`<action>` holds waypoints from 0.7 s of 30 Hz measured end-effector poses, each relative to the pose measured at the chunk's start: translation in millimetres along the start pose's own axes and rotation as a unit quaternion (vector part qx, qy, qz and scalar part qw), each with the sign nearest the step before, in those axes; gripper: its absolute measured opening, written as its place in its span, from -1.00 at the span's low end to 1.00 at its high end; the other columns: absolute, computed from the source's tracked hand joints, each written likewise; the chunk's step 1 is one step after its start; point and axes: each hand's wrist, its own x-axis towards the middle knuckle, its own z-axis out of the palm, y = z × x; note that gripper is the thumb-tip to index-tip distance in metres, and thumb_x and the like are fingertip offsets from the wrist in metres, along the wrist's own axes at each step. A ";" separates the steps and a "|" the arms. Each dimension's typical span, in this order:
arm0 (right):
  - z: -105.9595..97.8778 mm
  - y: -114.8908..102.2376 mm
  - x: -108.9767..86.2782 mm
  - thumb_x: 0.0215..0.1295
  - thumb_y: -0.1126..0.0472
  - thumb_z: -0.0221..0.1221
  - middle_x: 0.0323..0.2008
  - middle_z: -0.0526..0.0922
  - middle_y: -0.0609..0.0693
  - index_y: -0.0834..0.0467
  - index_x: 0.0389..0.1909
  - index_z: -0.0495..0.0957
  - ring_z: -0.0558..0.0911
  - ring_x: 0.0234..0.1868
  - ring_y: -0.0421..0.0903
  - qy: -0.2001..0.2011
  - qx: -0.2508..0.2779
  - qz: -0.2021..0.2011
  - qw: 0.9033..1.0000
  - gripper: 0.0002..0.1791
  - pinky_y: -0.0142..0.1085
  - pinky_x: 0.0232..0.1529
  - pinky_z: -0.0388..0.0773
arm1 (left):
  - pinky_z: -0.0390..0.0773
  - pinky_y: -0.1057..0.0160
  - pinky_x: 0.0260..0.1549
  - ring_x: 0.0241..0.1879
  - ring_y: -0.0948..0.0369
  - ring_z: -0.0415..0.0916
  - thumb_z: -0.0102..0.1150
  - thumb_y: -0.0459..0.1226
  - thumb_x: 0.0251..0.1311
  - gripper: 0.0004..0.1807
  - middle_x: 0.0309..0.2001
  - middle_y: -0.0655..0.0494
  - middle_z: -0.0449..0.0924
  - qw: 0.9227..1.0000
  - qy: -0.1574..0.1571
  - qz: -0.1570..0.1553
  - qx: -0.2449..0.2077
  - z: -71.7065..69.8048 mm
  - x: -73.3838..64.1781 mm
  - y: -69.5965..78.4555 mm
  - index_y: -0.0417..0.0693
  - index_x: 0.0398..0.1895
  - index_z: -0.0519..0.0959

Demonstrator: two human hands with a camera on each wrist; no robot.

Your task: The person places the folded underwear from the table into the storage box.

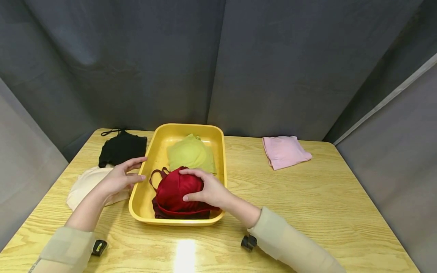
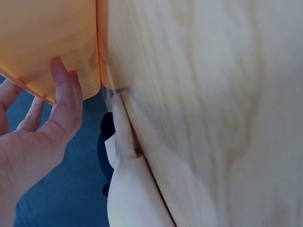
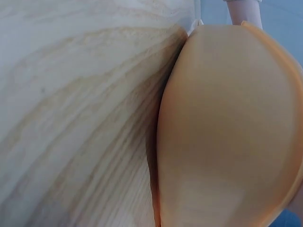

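A red bra [image 1: 179, 191] with dark red straps and band lies in the near half of a yellow plastic tray [image 1: 137, 204]. My right hand [image 1: 206, 189] grips it from the right, thumb on the near side and fingers across the top of the cup. The right wrist view shows only the tray's outer wall [image 3: 227, 127] and the table, with that hand hidden. At the tray's left side my left hand [image 1: 119, 177] touches the rim with extended fingers; the left wrist view has its fingers [image 2: 64, 101] against the outer wall. Behind the red bra lies a yellow-green folded garment [image 1: 189, 153].
Left of the tray are a black garment [image 1: 123, 148] with a thin strap and, nearer, a cream garment [image 1: 85, 185] partly under my left forearm. A pink folded garment [image 1: 285, 151] lies at the back right of the wooden table [image 1: 307, 204]. Grey curtains [image 1: 273, 68] stand behind.
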 end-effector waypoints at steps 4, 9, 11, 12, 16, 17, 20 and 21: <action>-2.5 2.0 1.9 -0.05 0.18 0.44 0.17 0.45 -0.09 -0.11 0.24 0.40 0.47 0.07 -0.13 -0.013 -0.023 -0.007 1.000 -0.25 -0.36 -0.03 0.51 | 0.59 0.17 -0.18 0.02 -0.05 0.49 0.18 -0.31 0.21 -0.25 0.31 -0.23 0.19 1.000 0.002 -0.002 0.006 -0.1 -0.1 -0.8 0.00 0.45 0.10; -5.4 4.0 3.8 -0.04 0.12 0.44 0.20 0.43 -0.07 -0.09 0.25 0.39 0.41 0.13 -0.13 -0.018 -0.070 -0.011 0.997 -0.25 -0.30 0.05 0.45 | 0.59 0.20 -0.20 0.04 -0.05 0.49 0.18 -0.30 0.22 -0.25 0.32 -0.22 0.17 1.000 0.002 -0.002 0.008 -0.3 0.4 -0.8 0.01 0.44 0.10; -6.2 4.7 4.7 -0.04 0.10 0.44 0.20 0.43 -0.05 -0.09 0.24 0.40 0.40 0.15 -0.11 -0.018 -0.090 -0.016 0.996 -0.26 -0.26 0.08 0.43 | 0.59 0.22 -0.22 0.03 -0.04 0.50 0.18 -0.30 0.22 -0.26 0.32 -0.22 0.17 1.000 0.001 -0.002 0.006 -0.4 0.5 -0.7 0.01 0.44 0.10; -6.5 5.2 5.2 -0.04 0.08 0.44 0.20 0.44 -0.05 -0.09 0.23 0.41 0.40 0.15 -0.11 -0.017 -0.102 -0.018 0.994 -0.27 -0.24 0.09 0.42 | 0.59 0.23 -0.22 0.03 -0.04 0.50 0.18 -0.31 0.22 -0.26 0.32 -0.22 0.17 1.000 0.001 -0.002 0.005 -0.4 0.6 -0.7 0.00 0.44 0.10; -7.8 7.1 6.7 -0.05 0.06 0.45 0.17 0.45 -0.04 -0.07 0.21 0.44 0.38 0.17 -0.11 -0.017 -0.130 -0.026 0.991 -0.28 -0.19 0.13 0.40 | 0.59 0.25 -0.25 0.00 -0.02 0.51 0.18 -0.30 0.22 -0.26 0.32 -0.22 0.18 1.000 0.001 -0.002 0.009 -0.2 0.6 -1.1 0.01 0.44 0.11; -8.2 7.5 7.1 -0.06 0.06 0.45 0.16 0.45 -0.05 -0.06 0.20 0.44 0.38 0.18 -0.12 -0.018 -0.135 -0.027 0.990 -0.28 -0.18 0.15 0.39 | 0.58 0.25 -0.26 -0.01 -0.01 0.51 0.18 -0.30 0.22 -0.26 0.32 -0.22 0.18 1.000 0.002 -0.002 0.011 -0.3 0.6 -1.3 0.01 0.44 0.11; -9.2 8.0 7.7 -0.09 0.08 0.46 0.16 0.45 -0.04 -0.03 0.18 0.45 0.36 0.21 -0.11 -0.023 -0.141 -0.028 0.989 -0.28 -0.14 0.20 0.34 | 0.58 0.26 -0.29 -0.03 0.01 0.52 0.18 -0.30 0.22 -0.26 0.32 -0.22 0.18 1.000 0.004 -0.003 0.016 -0.2 0.8 -1.5 0.01 0.44 0.12; -9.4 8.2 8.0 -0.09 0.09 0.47 0.16 0.45 -0.04 -0.02 0.18 0.46 0.36 0.21 -0.10 -0.026 -0.142 -0.027 0.989 -0.28 -0.13 0.21 0.33 | 0.58 0.26 -0.28 -0.03 0.01 0.52 0.18 -0.29 0.21 -0.26 0.32 -0.22 0.18 1.000 0.004 -0.003 0.018 -0.3 1.1 -1.7 0.01 0.44 0.12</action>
